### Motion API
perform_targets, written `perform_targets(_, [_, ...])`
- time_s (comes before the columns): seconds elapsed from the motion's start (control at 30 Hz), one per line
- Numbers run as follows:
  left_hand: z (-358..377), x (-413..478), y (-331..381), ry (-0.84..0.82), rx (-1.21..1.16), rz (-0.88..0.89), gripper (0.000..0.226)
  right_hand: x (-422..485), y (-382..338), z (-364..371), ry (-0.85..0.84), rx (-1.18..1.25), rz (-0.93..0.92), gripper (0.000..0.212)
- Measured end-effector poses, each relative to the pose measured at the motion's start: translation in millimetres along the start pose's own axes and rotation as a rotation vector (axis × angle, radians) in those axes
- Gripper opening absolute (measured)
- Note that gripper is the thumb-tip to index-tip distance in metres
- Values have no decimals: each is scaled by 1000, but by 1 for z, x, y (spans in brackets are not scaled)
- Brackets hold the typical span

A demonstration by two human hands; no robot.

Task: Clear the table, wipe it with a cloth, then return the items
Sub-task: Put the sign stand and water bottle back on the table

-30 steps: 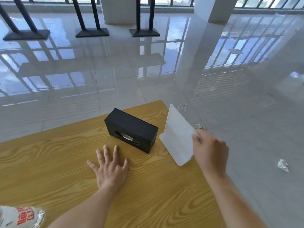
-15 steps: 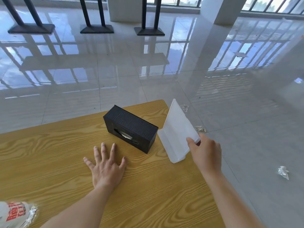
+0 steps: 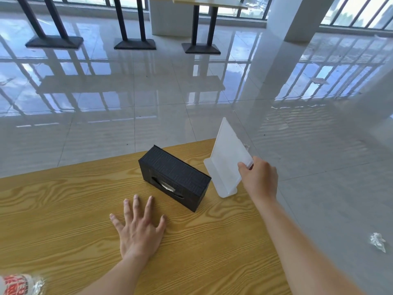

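Note:
A black tissue box [image 3: 174,177] stands near the far right corner of the wooden table [image 3: 63,209]. Just right of it is a frosted white plastic sign stand [image 3: 227,162], its base resting on the table by the right edge, its panel leaning away. My right hand [image 3: 258,177] grips the panel's near upper corner. My left hand [image 3: 139,228] lies flat on the table with fingers spread, a little in front of the black box and apart from it.
A clear plastic package with red print [image 3: 19,284] lies at the table's near left edge. Crumpled wrappers [image 3: 377,241] are on the glossy tiled floor to the right. Black table bases [image 3: 135,43] stand far back.
My right hand has brought the white sign stand down and set its base on the table beside the black box, more upright than before. My left hand has stayed flat.

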State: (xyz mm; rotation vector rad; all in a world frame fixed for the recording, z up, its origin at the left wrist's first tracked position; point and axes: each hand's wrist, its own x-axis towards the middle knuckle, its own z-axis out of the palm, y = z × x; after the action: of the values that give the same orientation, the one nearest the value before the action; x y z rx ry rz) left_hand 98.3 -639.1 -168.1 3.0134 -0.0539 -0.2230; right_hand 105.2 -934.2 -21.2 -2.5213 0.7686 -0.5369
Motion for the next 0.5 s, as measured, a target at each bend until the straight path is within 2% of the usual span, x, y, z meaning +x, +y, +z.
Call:
perform_targets(0.23, [3,1,-1,21,-10,4,81,33,-10,19,0,12,-7,31])
perform_targets(0.5, [7,2,-2,57,-13,-1,79,53,-22,28,-27,19,-25,44])
